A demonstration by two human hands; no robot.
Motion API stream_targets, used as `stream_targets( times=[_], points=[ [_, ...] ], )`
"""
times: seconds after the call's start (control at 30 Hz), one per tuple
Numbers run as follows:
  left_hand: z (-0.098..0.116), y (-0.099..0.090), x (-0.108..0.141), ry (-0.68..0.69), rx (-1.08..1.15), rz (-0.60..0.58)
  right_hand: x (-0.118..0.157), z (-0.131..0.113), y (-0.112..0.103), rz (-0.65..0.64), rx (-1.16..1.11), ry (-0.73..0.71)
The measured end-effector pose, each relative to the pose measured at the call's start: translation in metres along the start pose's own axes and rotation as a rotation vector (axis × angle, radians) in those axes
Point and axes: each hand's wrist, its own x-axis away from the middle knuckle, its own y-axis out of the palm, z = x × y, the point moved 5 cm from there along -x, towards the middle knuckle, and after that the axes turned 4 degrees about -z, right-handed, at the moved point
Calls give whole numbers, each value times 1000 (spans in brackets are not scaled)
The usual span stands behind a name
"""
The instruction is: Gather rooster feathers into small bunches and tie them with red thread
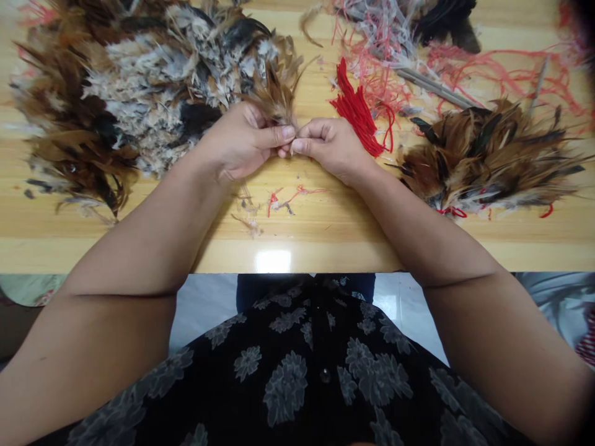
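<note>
A small bunch of brown feathers (277, 93) fans upward from the fingers of my left hand (253, 136), which pinches it at its base. My right hand (330, 145) meets the left at the quill ends, its thumb and forefinger pressed together; what it grips there is too small to make out. Just right of my right hand lies a bundle of red strings (357, 111). A large heap of loose brown, grey and white feathers (149, 93) spreads behind and left of my left hand.
On the right of the wooden table (297, 248) lies a pile of brown feather bunches (483, 155) with red ties. Behind it are tangled pink strings (502, 68), grey sticks (437, 87) and black feathers (449, 25). Small scraps (297, 192) lie before my hands.
</note>
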Motion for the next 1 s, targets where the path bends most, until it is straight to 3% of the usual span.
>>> stream_targets(
  times=[0.2,0.43,0.73,0.87,1.0],
  points=[
    [6,-1,-3,1,-41,-22,0,-10,-1,11,-12,16],
    [6,3,-6,89,-150,30,2,-7,-1,60,199,59],
    [29,10,5,67,-163,4,1,-20,1,96,235,71],
    [34,-5,2,113,-200,72,4,-28,0,148,121,186],
    [52,-26,8,116,-447,202,4,-26,-6,195,79,131]
  ],
)
